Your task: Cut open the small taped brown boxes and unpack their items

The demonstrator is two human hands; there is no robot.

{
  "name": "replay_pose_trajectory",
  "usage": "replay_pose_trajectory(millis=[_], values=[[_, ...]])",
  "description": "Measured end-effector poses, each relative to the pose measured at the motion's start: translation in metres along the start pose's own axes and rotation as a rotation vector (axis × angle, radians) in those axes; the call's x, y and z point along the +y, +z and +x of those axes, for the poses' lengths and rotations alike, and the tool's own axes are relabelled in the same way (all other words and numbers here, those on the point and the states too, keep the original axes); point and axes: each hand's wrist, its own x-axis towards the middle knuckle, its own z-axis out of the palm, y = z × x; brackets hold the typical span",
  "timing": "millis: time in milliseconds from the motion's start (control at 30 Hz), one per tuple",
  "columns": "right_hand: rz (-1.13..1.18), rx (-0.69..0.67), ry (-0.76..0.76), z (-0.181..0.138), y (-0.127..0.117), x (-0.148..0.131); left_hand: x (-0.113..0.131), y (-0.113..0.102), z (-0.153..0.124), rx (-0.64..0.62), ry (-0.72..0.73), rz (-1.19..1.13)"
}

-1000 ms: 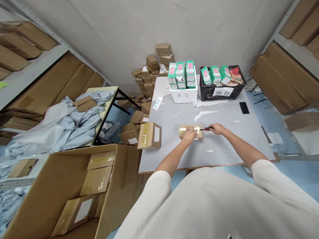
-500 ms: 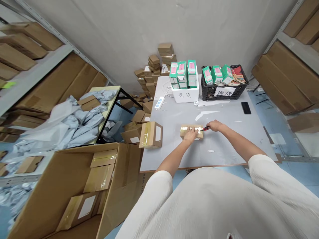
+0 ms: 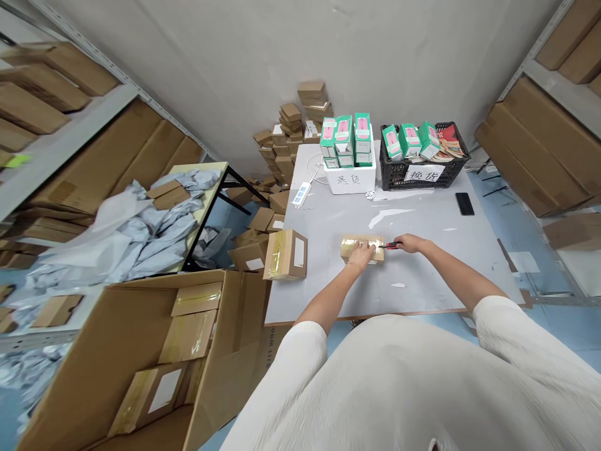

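Taped box [image 3: 354, 242] beneath left fingers [image 3: 365, 247]

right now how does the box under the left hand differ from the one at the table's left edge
The small box looks flatter than the large box. The left hand rests on the small box; no hand touches the large box. The large box shows a broad white label; the small box, only a sliver of white. Both are brown, with shiny tape.
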Motion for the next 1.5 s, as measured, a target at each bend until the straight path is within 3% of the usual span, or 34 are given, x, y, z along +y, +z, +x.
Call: replay_pose_trajectory(millis=[333, 533, 767, 1000, 1233, 1400, 1500], values=[[0.230, -0.202, 0.111, -0.025, 0.000, -0.005, 0.001, -0.001, -0.004, -0.018, -0.039, -0.034], [0.314, -0.163, 0.085, -0.031, 0.018, 0.005, 0.002, -0.003, -0.005, -0.026, -0.060, -0.059], [0.409, -0.038, 0.086, -0.032, 0.039, -0.001, 0.001, -0.003, -0.004, -0.044, -0.035, -0.015], [0.424, -0.110, 0.103, -0.039, 0.036, 0.007, -0.001, -0.002, -0.006, -0.028, -0.032, -0.027], [0.448, -0.028, 0.107, -0.037, 0.047, -0.004, -0.001, 0.004, -0.005, -0.010, -0.030, -0.004], [0.453, -0.130, 0.068, -0.044, 0.050, -0.003, -0.001, 0.002, -0.002, -0.013, -0.035, 0.007], [0.483, -0.044, 0.123, -0.045, 0.051, -0.004, -0.001, -0.001, 0.000, -0.021, -0.036, 0.002]])
